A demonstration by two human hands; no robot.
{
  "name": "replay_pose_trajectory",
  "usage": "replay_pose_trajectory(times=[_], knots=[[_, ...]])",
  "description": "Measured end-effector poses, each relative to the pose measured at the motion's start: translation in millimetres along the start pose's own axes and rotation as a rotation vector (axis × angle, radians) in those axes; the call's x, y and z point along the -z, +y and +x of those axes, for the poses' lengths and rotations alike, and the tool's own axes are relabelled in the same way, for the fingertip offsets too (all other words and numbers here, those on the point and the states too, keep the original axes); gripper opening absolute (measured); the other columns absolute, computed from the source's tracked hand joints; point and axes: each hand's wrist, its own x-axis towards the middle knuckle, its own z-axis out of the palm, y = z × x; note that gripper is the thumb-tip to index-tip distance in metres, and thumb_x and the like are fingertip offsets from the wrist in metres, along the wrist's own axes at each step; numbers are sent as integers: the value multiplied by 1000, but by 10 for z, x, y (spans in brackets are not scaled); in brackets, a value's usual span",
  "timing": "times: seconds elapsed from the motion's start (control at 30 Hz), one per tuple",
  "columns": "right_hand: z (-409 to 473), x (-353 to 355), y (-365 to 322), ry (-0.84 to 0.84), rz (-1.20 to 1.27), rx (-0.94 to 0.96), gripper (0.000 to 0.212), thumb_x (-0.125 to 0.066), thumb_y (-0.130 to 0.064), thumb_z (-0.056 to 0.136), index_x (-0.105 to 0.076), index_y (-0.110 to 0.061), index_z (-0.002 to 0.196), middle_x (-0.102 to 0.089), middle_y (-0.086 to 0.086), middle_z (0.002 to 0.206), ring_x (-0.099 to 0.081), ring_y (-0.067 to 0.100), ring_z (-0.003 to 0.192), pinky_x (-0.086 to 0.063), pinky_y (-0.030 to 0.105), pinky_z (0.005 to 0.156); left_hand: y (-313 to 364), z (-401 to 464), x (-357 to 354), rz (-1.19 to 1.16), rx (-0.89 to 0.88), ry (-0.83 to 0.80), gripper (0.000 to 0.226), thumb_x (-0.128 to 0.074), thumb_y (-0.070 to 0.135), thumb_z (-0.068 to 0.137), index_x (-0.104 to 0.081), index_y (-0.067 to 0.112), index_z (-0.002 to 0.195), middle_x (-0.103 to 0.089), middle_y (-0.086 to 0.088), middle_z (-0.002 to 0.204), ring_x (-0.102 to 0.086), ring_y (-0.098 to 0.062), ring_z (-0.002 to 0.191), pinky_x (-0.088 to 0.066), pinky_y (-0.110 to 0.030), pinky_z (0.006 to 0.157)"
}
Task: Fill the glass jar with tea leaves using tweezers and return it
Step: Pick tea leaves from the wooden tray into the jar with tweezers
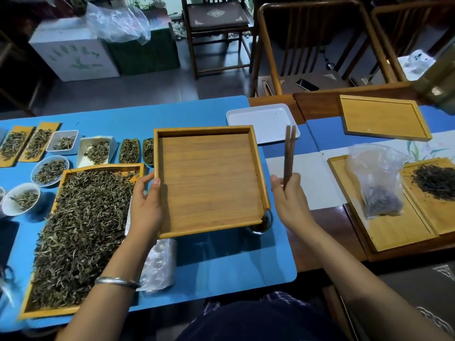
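My left hand [146, 205] grips the left edge of an empty square wooden tray [209, 178], which is held tilted above the blue mat. Under the tray's near right corner sits the glass jar [263, 223], mostly hidden, with dark tea leaves inside. My right hand [289, 198] holds dark wooden tweezers [289, 153] upright, their tips pointing away from me, just right of the tray. A long wooden tray of loose green-brown tea leaves [81, 232] lies to the left.
Small bowls and dishes of tea [50, 169] line the far left. A white plastic tray [263, 123] lies behind the held tray. To the right lie wooden trays [384, 118], a plastic bag of dark tea [380, 185] and a dark tea pile [435, 180]. A clear blister pack [160, 262] lies near me.
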Motion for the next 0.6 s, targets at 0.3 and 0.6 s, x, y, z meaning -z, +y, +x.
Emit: replay_pose_trajectory(times=[0.3, 0.6], knots=[[179, -232, -116, -131, 354, -49, 27, -48, -38, 96, -39, -21, 78, -43, -5, 71, -48, 4, 64, -41, 20, 61, -38, 22, 212, 9, 77, -1, 27, -43, 34, 101, -51, 19, 122, -54, 12, 101, -52, -1, 83, -37, -21, 62], [100, -182, -110, -17, 337, -92, 27, -48, -37, 96, -39, -16, 82, -43, 5, 77, -48, 14, 71, -44, 29, 66, 66, 133, 122, -33, 54, -87, 20, -45, 31, 101, -51, 23, 119, -53, 15, 98, -57, 10, 71, -40, -4, 48]])
